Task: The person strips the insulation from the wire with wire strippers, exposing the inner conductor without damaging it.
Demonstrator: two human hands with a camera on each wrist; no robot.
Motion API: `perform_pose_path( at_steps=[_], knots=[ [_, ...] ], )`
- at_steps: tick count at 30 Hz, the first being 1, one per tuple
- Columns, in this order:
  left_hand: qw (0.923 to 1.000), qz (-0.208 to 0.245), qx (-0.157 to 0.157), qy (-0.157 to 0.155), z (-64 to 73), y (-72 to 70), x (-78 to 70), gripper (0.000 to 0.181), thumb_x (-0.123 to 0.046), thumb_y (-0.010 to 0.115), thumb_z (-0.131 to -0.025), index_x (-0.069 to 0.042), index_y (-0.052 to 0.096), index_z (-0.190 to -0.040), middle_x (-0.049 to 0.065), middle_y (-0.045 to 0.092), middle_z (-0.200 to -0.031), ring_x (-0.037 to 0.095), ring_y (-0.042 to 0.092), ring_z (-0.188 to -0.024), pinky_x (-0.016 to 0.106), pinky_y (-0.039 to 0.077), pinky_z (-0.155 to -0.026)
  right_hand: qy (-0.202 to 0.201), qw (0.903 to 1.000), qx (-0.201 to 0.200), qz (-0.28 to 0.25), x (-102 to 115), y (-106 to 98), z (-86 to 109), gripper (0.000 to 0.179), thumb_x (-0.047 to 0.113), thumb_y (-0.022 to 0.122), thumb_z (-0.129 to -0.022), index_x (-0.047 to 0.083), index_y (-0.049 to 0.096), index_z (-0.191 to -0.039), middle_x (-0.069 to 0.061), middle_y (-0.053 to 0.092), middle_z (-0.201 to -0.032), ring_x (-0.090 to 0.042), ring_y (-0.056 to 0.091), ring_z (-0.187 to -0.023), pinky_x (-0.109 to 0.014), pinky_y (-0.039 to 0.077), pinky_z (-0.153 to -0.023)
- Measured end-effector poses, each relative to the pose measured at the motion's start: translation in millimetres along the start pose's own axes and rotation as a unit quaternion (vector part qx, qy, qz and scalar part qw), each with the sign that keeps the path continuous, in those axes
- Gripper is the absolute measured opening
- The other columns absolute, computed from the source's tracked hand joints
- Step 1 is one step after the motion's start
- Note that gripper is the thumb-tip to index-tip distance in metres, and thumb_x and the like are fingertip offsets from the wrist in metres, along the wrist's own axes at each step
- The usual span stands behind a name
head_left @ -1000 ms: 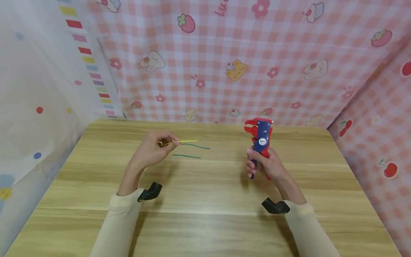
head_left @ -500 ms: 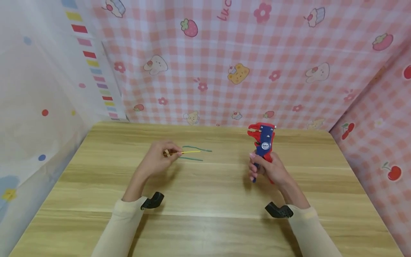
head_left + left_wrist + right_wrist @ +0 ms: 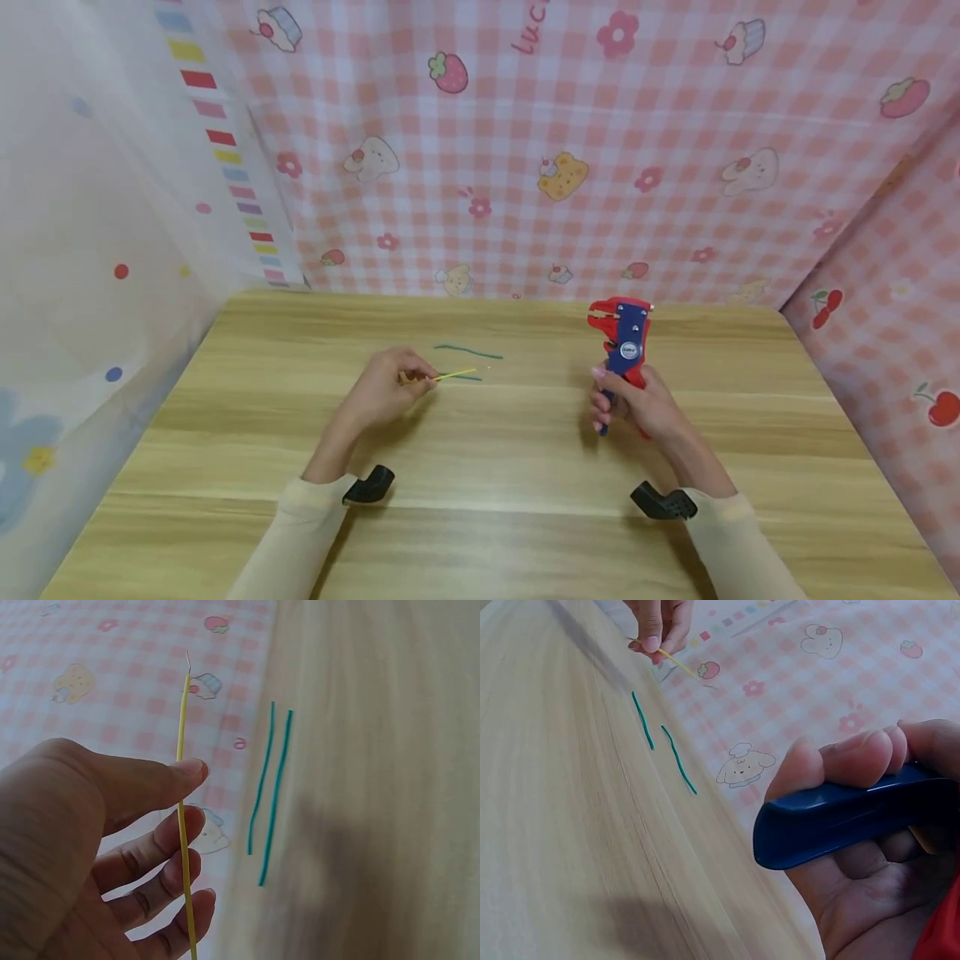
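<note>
Pinching the bare-tipped yellow wire (image 3: 182,817) in your left hand (image 3: 390,385), wire stripper (image 3: 627,336) gripped in your right hand (image 3: 636,402), you've apparently stripped one end; next likely calls for gentle placing.

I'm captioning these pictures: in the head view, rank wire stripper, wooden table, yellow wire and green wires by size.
1. Wooden table
2. Wire stripper
Unranked: yellow wire and two green wires are similarly thin, and the left hand hides part of the yellow one.
</note>
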State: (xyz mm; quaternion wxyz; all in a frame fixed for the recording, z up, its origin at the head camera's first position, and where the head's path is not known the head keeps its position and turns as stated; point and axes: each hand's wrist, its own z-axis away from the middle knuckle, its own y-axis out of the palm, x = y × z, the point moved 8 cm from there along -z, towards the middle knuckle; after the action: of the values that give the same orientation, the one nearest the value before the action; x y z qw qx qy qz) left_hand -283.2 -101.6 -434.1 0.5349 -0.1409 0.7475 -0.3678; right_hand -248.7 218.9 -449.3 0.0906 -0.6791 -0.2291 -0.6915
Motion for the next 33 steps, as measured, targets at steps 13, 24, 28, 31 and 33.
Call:
perform_pose_path(
  at_steps=[13, 24, 28, 31, 33],
  knots=[
    [0.9991, -0.035, 0.020, 0.009, 0.4, 16.1, 7.7, 0.011, -0.001, 0.074, -0.089, -0.008, 0.079, -0.096, 0.000, 0.068, -0.084, 0.015, 0.059, -0.080, 0.032, 0.049, -0.076, 0.006, 1.0000, -0.001, 0.004, -5.0, -6.1, 1.4, 0.014, 0.015, 0.047, -0.110, 0.001, 0.047, -0.104, 0.001, 0.058, -0.074, -0.014, 0.060, -0.062, -0.032, 0.061, -0.064],
    [0.9972, -0.050, 0.054, 0.006, 1.4, 28.2, 12.5, 0.012, -0.003, 0.076, -0.088, -0.011, 0.080, -0.096, -0.002, 0.065, -0.082, 0.010, 0.057, -0.078, 0.027, 0.048, -0.074, 0.014, 0.9997, -0.010, 0.017, -11.9, -12.9, 1.1, 0.013, 0.018, 0.049, -0.110, 0.007, 0.051, -0.103, 0.000, 0.058, -0.074, -0.015, 0.059, -0.064, -0.034, 0.060, -0.065],
    [0.9969, -0.056, 0.054, 0.008, 1.1, 30.1, 15.2, 0.012, -0.003, 0.076, -0.088, -0.011, 0.079, -0.096, -0.002, 0.065, -0.082, 0.009, 0.058, -0.078, 0.028, 0.050, -0.074, 0.025, 0.9988, -0.024, 0.033, -16.5, -15.2, -0.2, 0.016, 0.021, 0.052, -0.109, 0.008, 0.052, -0.099, 0.001, 0.058, -0.072, -0.015, 0.059, -0.063, -0.035, 0.060, -0.064],
    [0.9968, -0.057, 0.056, 0.007, 0.4, 31.4, 16.4, 0.011, -0.003, 0.076, -0.088, -0.011, 0.080, -0.096, -0.002, 0.064, -0.082, 0.009, 0.058, -0.078, 0.028, 0.050, -0.074, 0.029, 0.9983, -0.030, 0.040, -18.2, -16.0, 0.1, 0.018, 0.021, 0.053, -0.108, 0.005, 0.050, -0.101, 0.001, 0.058, -0.072, -0.015, 0.059, -0.062, -0.035, 0.060, -0.064],
    [0.9968, -0.055, 0.059, 0.004, 0.2, 31.8, 16.1, 0.011, -0.004, 0.076, -0.088, -0.012, 0.080, -0.095, -0.003, 0.065, -0.082, 0.009, 0.059, -0.078, 0.029, 0.050, -0.075, 0.033, 0.9982, -0.032, 0.038, -19.5, -16.7, 0.8, 0.023, 0.021, 0.054, -0.108, 0.000, 0.048, -0.103, 0.001, 0.058, -0.071, -0.014, 0.059, -0.061, -0.035, 0.060, -0.064]
  ],
)
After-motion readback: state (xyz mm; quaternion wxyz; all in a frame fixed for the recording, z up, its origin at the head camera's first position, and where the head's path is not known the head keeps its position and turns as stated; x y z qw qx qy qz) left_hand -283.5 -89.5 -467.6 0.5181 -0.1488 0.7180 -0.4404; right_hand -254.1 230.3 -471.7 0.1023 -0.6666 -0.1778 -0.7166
